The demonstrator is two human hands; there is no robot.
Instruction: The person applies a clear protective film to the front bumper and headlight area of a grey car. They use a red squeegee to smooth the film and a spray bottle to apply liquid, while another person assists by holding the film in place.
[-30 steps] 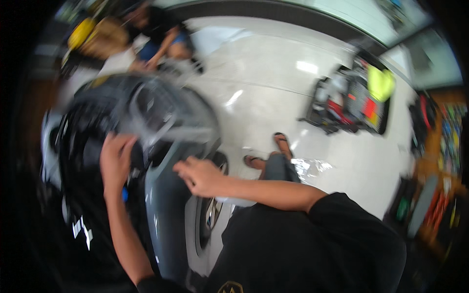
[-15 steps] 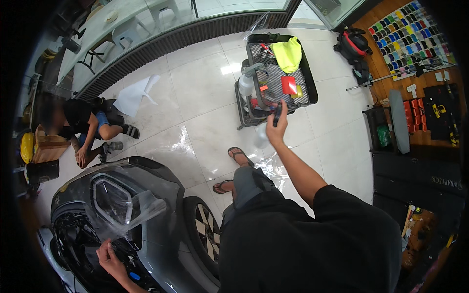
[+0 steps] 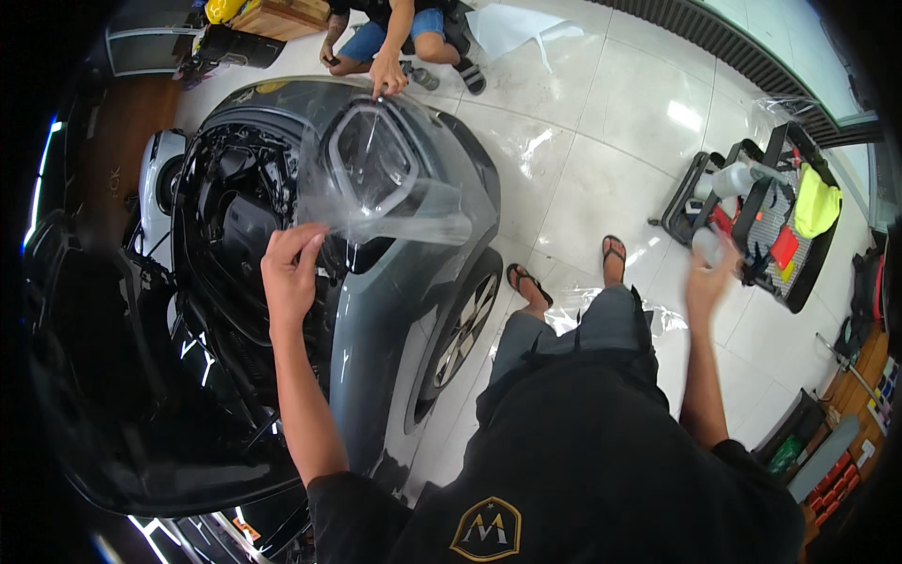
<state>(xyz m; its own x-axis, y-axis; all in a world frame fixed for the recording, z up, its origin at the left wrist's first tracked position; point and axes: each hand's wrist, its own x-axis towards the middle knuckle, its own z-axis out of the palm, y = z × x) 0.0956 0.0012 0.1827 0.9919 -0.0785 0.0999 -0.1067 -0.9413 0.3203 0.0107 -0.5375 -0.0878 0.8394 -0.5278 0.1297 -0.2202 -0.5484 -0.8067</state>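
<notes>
My left hand point(image 3: 293, 273) pinches the edge of a sheet of clear film point(image 3: 423, 224) between thumb and fingertips. The film stretches over the headlight point(image 3: 374, 155) of a dark grey car, with a loose, folded flap across its near side. Off to the right, my right hand point(image 3: 703, 293) is closed around a translucent spray bottle point(image 3: 707, 246) beside the cart; both are blurred by motion. A co-worker's hand point(image 3: 387, 73) touches the far edge of the headlight, by the film.
A black mesh cart point(image 3: 799, 282) at the right carries another spray bottle point(image 3: 735, 179), a yellow-green cloth point(image 3: 817, 202) and a red card point(image 3: 784, 248). The co-worker crouches beyond the car fender point(image 3: 376, 320). Its engine bay point(image 3: 235, 221) lies open at the left. White paper point(image 3: 521, 30) is on the floor.
My view has swung left toward the car, so the cart sits farther right. My left hand still pinches the film. The co-worker's hand has come up to the headlight.
</notes>
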